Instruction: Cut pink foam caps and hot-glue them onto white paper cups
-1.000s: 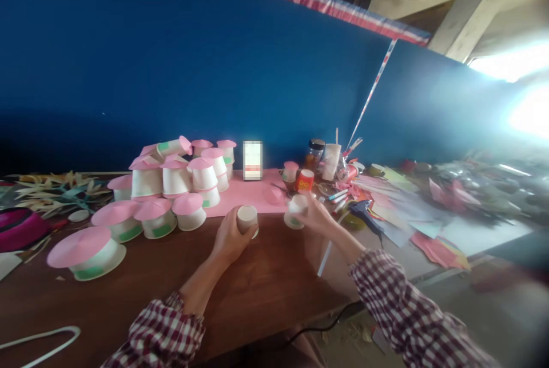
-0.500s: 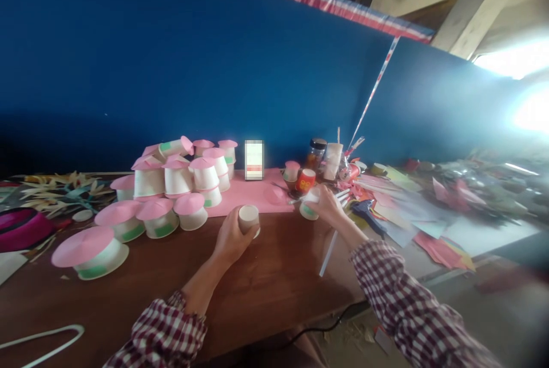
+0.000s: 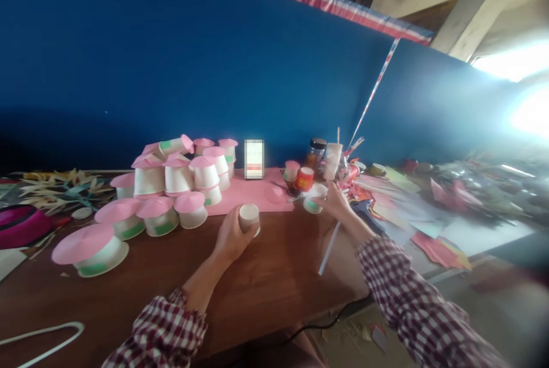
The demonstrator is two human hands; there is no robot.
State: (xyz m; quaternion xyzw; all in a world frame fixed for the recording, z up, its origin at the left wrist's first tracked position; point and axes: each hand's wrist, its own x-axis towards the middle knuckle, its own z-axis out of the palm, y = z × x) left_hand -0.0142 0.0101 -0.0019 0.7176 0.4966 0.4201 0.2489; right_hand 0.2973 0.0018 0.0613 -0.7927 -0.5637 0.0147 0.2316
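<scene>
My left hand point(image 3: 231, 235) is wrapped round a small white paper cup point(image 3: 249, 217) held just above the brown table point(image 3: 240, 288). My right hand point(image 3: 338, 201) reaches toward the clutter at the back and grips a second white cup with a green band point(image 3: 314, 197), its rim tipped up. Both forearms wear red-and-white checked sleeves. A pink paper sheet point(image 3: 249, 193) lies just beyond the left hand's cup.
A heap of upturned white cups with pink paper tops point(image 3: 180, 176) fills the left. A lit phone point(image 3: 253, 159) stands against the blue wall. A red cup point(image 3: 304, 179), a jar point(image 3: 315, 154), markers and coloured paper scraps point(image 3: 412, 208) crowd the right. A white straw point(image 3: 329, 248) lies by my right wrist.
My right hand has carried the green-banded cup to the right and farther back, toward the red cup. My left hand and its cup have barely moved.
</scene>
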